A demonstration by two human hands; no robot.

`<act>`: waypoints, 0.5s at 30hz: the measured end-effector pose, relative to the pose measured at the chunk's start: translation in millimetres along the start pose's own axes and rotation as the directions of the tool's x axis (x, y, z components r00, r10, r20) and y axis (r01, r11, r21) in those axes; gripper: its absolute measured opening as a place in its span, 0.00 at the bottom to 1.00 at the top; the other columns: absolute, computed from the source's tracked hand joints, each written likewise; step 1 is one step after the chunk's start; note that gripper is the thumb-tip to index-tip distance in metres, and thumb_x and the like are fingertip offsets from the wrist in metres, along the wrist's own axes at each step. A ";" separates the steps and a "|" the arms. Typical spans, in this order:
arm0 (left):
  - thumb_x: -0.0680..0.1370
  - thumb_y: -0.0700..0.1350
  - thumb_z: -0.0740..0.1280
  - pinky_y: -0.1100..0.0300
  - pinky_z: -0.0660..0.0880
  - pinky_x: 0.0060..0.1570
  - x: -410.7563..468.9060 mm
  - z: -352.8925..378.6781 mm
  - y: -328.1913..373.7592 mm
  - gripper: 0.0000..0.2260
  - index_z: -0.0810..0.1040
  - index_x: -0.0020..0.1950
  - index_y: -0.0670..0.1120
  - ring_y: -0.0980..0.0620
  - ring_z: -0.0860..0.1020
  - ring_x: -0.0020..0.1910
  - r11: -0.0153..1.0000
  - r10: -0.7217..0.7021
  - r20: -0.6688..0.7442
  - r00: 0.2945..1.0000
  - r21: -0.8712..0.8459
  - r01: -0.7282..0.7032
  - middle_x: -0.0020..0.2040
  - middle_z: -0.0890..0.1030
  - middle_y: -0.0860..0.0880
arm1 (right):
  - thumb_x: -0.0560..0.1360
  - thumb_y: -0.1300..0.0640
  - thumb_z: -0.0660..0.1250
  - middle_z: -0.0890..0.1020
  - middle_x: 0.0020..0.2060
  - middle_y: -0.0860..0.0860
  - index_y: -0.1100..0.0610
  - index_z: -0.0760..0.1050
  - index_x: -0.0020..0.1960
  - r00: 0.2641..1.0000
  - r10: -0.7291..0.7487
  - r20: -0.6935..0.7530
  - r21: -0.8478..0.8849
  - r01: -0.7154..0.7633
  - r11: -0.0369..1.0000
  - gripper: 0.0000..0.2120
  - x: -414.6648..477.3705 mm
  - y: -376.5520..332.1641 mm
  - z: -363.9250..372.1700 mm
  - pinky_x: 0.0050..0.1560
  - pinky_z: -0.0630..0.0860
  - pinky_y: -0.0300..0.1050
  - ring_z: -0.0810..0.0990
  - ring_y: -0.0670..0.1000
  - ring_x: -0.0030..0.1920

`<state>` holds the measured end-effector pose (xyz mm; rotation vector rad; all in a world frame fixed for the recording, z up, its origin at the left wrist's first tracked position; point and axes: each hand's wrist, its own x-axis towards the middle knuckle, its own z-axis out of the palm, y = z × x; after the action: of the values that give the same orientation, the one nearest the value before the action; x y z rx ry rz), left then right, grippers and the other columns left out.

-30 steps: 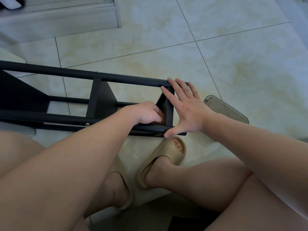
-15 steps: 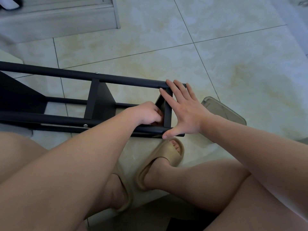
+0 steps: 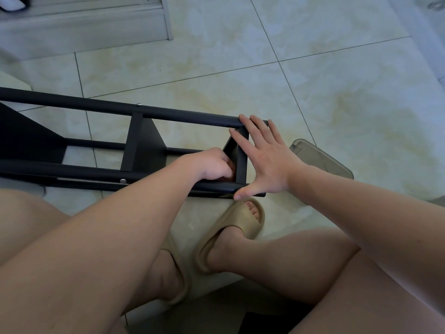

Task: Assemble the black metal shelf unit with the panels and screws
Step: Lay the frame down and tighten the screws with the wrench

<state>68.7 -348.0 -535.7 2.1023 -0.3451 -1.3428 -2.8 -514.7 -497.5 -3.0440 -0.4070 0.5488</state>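
Note:
The black metal shelf unit [image 3: 72, 106] lies on its side on the tiled floor, its poles running left to right. Two panels [image 3: 142, 145] sit fixed between the poles, with silver screw heads [image 3: 123, 181] showing. At the unit's right end stands the end panel [image 3: 241, 165]. My right hand [image 3: 267, 160] presses flat against its outer face, fingers straight and spread, thumb on the near pole. My left hand [image 3: 212, 165] reaches inside the frame, fingers curled against the end panel's inner face; the fingertips are mostly hidden.
A translucent plastic lid or box [image 3: 320, 160] lies on the floor just right of my right hand. My feet in beige slippers [image 3: 238, 227] are below the unit's end. A grey step [image 3: 84, 27] runs along the top left.

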 end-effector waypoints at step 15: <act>0.62 0.46 0.69 0.58 0.73 0.43 -5.1 -3.7 -3.3 0.12 0.86 0.42 0.45 0.49 0.76 0.33 0.995 0.020 0.047 0.999 -0.100 -0.015 0.33 0.81 0.49 | 0.55 0.13 0.54 0.37 0.81 0.57 0.52 0.41 0.83 0.999 0.024 0.031 -0.035 -0.023 0.999 0.69 -2.3 -5.1 -6.7 0.79 0.34 0.60 0.35 0.59 0.81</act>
<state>69.4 -341.4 -533.0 1.9834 -0.3090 -1.3737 -3.9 -510.2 -490.0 -3.0812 -0.3858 0.5973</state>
